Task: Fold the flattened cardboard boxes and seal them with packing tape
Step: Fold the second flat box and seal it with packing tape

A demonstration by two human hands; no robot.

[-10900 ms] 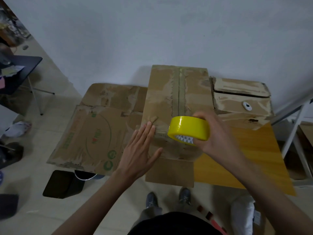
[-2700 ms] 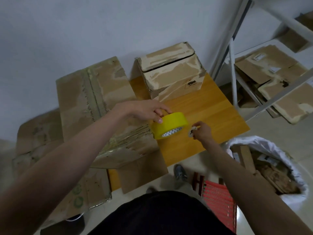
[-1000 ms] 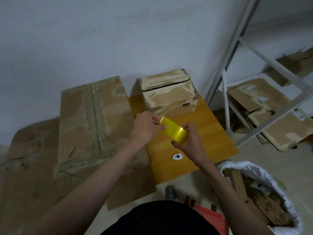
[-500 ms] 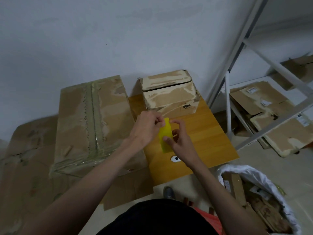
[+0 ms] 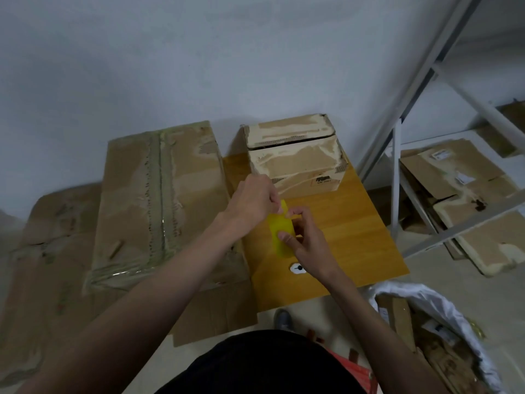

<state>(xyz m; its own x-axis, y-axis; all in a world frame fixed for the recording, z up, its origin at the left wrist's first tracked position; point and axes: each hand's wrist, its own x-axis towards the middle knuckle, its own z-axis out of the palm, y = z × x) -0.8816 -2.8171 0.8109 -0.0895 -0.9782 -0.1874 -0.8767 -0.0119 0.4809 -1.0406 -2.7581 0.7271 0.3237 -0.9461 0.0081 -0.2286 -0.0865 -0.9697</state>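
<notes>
I hold the yellow tape roll (image 5: 279,234) on edge over the wooden table (image 5: 355,223), between both hands. My left hand (image 5: 252,199) pinches at the roll's top edge with curled fingers. My right hand (image 5: 306,240) grips the roll from the right, with fingers around its rim. A large folded cardboard box (image 5: 162,194), with clear tape along its middle seam and near end, lies on the table's left part. A smaller worn box (image 5: 295,157) stands at the back of the table.
A small white cutter (image 5: 297,268) lies on the table just below my right hand. Flattened cardboard (image 5: 51,223) lies to the left. A metal shelf rack (image 5: 397,172) with cardboard pieces stands on the right. A white bag (image 5: 426,308) holding scraps sits on the floor at the lower right.
The roll passed from my right hand to both hands and now stands on edge. The cutter was set down on the table. My left fingers have moved to the roll's top edge.
</notes>
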